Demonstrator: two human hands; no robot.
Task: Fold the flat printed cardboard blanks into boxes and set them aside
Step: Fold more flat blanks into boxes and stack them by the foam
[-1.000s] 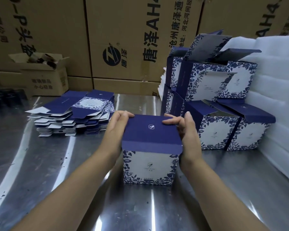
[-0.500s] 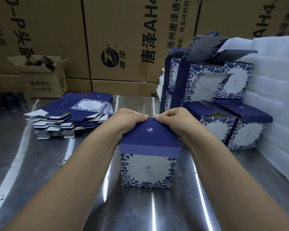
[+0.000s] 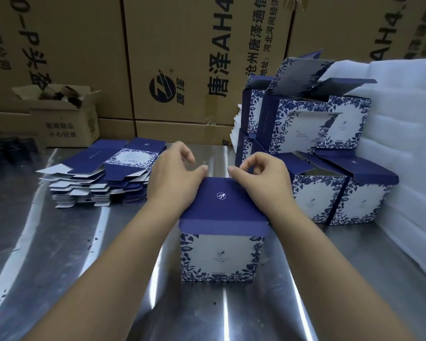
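Closing lid (image 3: 221,205) of box (image 3: 219,257) standing on table (image 3: 59,254) | left hand (image 3: 175,175) and right hand (image 3: 263,178): thumbs press far lid edge, fingers loosely curled | next probably: carry box to finished boxes (image 3: 342,200) at right

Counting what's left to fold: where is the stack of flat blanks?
Head view: the stack of flat blanks lies on the steel table at the left, beside the left hand, in front of the small open carton.

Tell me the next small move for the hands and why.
Probably grip the box by its sides and carry it right to the folded boxes: its lid already lies down, and the left hand and right hand only touch its far edge.
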